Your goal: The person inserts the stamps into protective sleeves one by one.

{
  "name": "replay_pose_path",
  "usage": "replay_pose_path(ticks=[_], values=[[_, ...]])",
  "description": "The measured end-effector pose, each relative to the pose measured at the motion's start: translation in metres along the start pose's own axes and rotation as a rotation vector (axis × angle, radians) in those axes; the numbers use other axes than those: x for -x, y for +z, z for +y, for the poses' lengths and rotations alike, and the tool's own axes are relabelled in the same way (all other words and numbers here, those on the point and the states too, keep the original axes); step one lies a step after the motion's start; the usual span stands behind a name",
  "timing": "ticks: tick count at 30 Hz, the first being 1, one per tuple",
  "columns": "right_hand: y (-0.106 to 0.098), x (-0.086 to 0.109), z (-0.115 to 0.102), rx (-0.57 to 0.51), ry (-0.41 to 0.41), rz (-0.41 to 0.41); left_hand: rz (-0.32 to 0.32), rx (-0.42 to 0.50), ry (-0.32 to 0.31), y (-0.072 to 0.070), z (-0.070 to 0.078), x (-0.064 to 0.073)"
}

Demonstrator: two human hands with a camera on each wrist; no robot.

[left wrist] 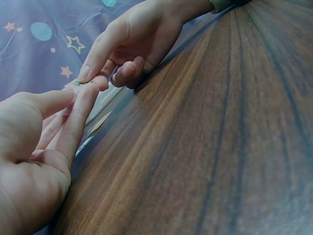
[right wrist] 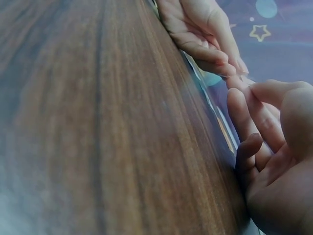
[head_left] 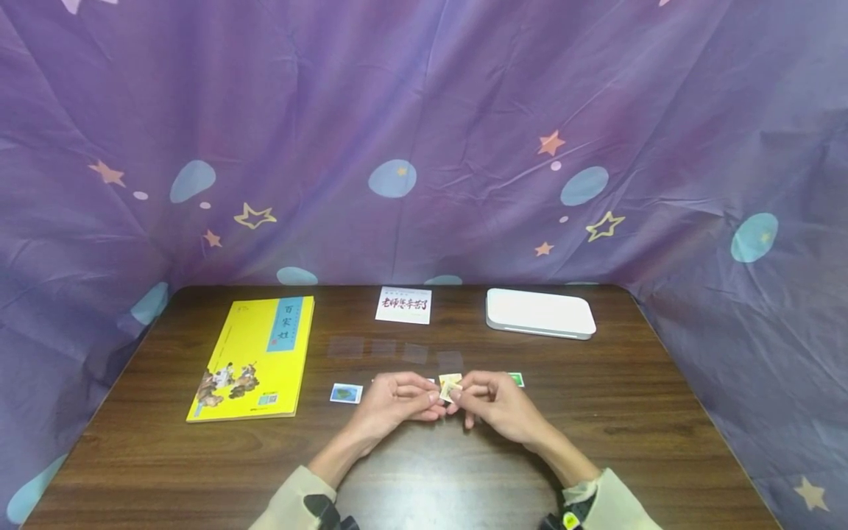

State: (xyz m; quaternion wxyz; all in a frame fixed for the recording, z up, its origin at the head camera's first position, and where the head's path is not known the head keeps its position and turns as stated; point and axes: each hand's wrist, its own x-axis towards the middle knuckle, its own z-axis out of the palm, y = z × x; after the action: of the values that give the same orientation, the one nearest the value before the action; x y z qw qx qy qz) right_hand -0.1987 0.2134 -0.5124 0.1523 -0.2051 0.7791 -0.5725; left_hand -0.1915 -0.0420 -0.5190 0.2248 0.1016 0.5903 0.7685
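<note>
"Where is the small yellowish card (head_left: 450,380) held?"

"Above the worktop (head_left: 636,427), well right of the yellow book (head_left: 265,361), pinched by the left hand (head_left: 392,403) and the right hand (head_left: 500,406), fingers drawn to the thumbs."

"How is it pointed?"

"Near to far, like the book, slightly slanted; its long axis is partly hidden by fingers."

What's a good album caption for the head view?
Right hand pinches a small yellowish card beside left hand, above wooden table.
</note>
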Motion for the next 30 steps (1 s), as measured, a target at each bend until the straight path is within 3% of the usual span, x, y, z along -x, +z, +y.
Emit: replay_pose_path(ticks=[13, 30], values=[[0.002, 0.0019, -0.002, 0.011, -0.068, -0.067, 0.014, -0.052, 0.02, 0.0002, -0.0016, -0.0009], [0.0019, 0.0012, -0.0004, 0.05, -0.011, -0.054, 0.02, -0.056, 0.02, 0.0016, 0.0001, -0.0002]])
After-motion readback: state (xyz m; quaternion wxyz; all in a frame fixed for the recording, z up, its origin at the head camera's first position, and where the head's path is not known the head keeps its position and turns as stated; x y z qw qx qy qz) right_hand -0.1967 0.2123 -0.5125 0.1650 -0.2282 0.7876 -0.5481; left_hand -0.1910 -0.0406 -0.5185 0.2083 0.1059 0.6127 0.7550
